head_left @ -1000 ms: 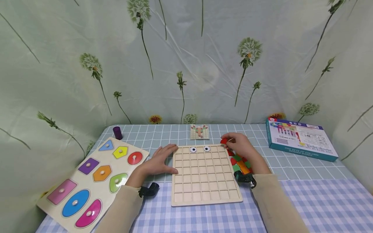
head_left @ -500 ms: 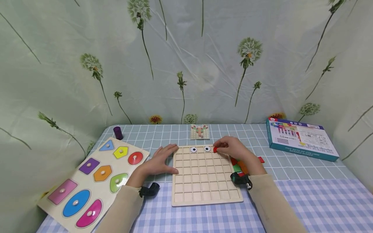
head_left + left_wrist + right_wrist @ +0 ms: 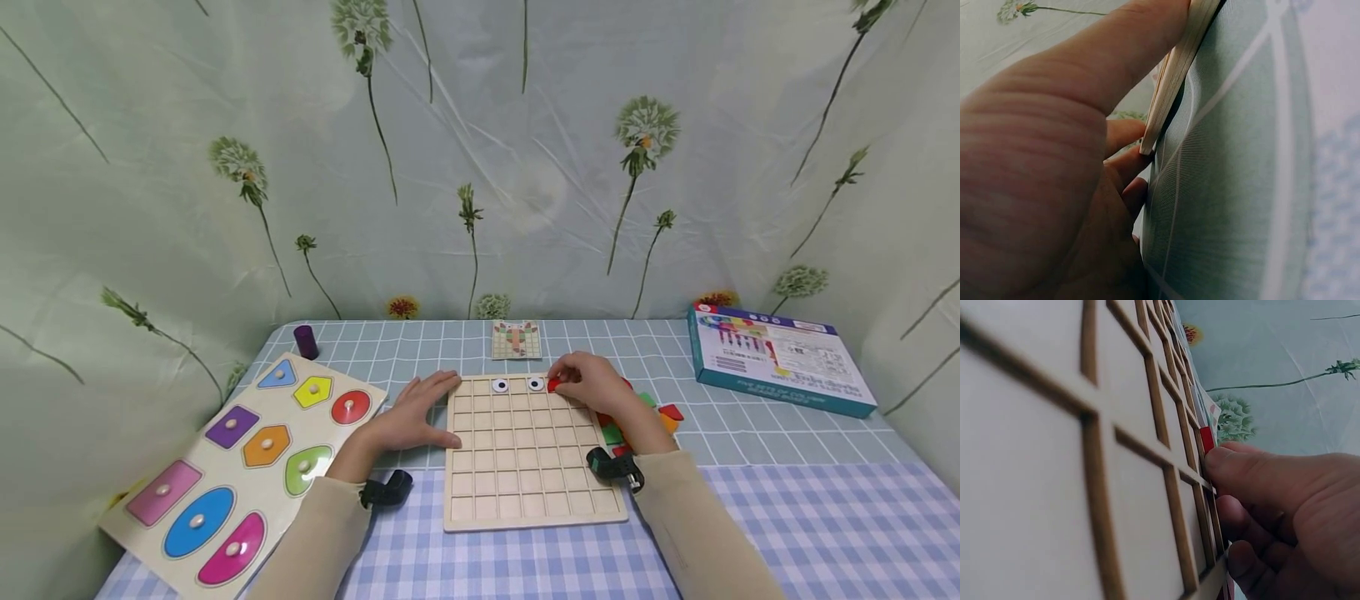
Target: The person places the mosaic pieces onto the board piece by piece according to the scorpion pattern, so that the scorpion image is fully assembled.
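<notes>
A wooden grid board [image 3: 510,458] lies flat on the table, with two white eye pieces [image 3: 500,385] in its far row. My right hand [image 3: 592,385] pinches a red piece [image 3: 553,384] at that row, just right of the eyes; in the right wrist view the red piece [image 3: 1207,439] shows at the thumb tip, against the board's cells. Part of it is hidden by the fingers. My left hand [image 3: 411,415] rests at the board's left edge, its fingers spread and straight; the left wrist view shows thumb and fingertips touching the board's edge [image 3: 1172,81].
Red, green and orange pieces [image 3: 612,433] lie right of the board, partly under my right forearm. A small pattern card [image 3: 516,341] stands beyond the board. At left lies a knobbed shape puzzle [image 3: 247,475] with a purple cylinder [image 3: 305,342] behind it. A flat box [image 3: 780,358] lies at far right.
My right hand has moved left from the board's far right corner with the red piece, to the cell beside the right eye. My left hand stays at the board's edge.
</notes>
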